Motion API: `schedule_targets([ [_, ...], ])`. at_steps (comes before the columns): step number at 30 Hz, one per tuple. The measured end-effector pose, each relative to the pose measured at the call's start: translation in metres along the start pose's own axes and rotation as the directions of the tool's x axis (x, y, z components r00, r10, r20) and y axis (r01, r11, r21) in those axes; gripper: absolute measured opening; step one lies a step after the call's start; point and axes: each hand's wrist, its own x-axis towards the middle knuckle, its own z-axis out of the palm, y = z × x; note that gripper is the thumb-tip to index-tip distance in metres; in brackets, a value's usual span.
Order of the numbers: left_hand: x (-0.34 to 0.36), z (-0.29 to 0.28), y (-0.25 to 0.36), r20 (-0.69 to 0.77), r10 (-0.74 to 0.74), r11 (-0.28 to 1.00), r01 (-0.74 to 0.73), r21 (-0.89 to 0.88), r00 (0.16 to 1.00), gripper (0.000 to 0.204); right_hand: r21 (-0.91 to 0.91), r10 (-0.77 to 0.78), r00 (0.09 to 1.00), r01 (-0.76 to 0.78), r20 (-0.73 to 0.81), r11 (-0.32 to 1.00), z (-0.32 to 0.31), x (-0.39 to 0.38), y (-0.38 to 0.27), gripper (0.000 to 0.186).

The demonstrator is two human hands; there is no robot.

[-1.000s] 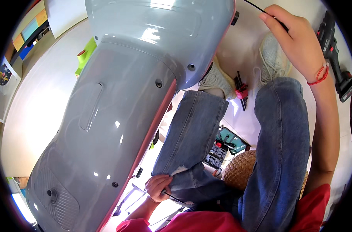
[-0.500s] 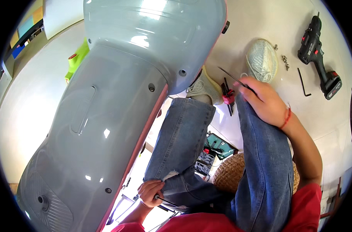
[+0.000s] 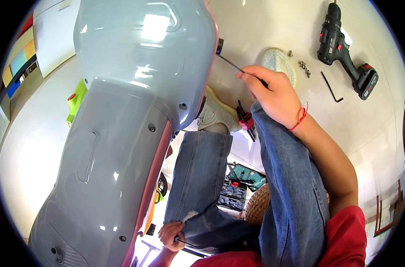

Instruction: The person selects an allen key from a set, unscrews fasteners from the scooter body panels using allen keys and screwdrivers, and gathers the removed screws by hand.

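Note:
A large glossy grey plastic shell [image 3: 118, 133] with a reddish edge fills the left side. My right hand [image 3: 277, 95] is closed round a slim screwdriver [image 3: 230, 63], its handle mostly hidden by my fingers. The shaft points up and left, and its tip appears to meet a small black knob [image 3: 219, 46] on the shell's right edge; I cannot tell whether they touch. By my left knee, my left hand [image 3: 170, 233] is closed on a thin black rod [image 3: 187, 243] with a rounded end. Recessed screw holes show along the shell, one near its middle right [image 3: 151, 127].
On the pale floor at right lie a black cordless drill [image 3: 338, 53], a hex key [image 3: 331, 87] and several small screws [image 3: 304, 67]. A red-holder hex key set [image 3: 246, 122] lies beside my left shoe [image 3: 218, 111]. An open tool case [image 3: 247, 178] and woven stool [image 3: 258, 207] are below.
My right hand has moved up and left, carrying the screwdriver tip from over the floor to the shell's black knob. The view has shifted; my left hand stays by the knee.

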Motion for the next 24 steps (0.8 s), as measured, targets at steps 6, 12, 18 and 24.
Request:
schedule_targets([
  [6, 0.001, 0.0, -0.001, 0.011, 0.007, 1.0, -0.007, -0.011, 1.0, 0.026, -0.125, -0.076, 0.997, 0.079, 0.026, 0.989, -0.012, 0.001, -0.007, 0.018],
  [12, 0.006, -0.003, 0.002, 0.039, 0.008, 0.999, -0.01, 0.051, 0.999, 0.026, -0.267, -0.23, 0.971, 0.206, -0.063, 0.941, -0.03, 0.013, -0.032, 0.018],
  [18, 0.01, -0.004, 0.001, 0.042, -0.023, 0.997, 0.019, 0.079, 0.999, 0.025, -0.414, -0.267, 0.963, 0.23, -0.032, 0.881, -0.038, 0.017, -0.042, 0.017],
  [24, 0.019, -0.004, 0.002, 0.039, -0.023, 0.993, 0.018, 0.113, 0.999, 0.025, -0.607, -0.359, 0.933, 0.306, 0.036, 0.734, -0.043, 0.022, -0.038, 0.013],
])
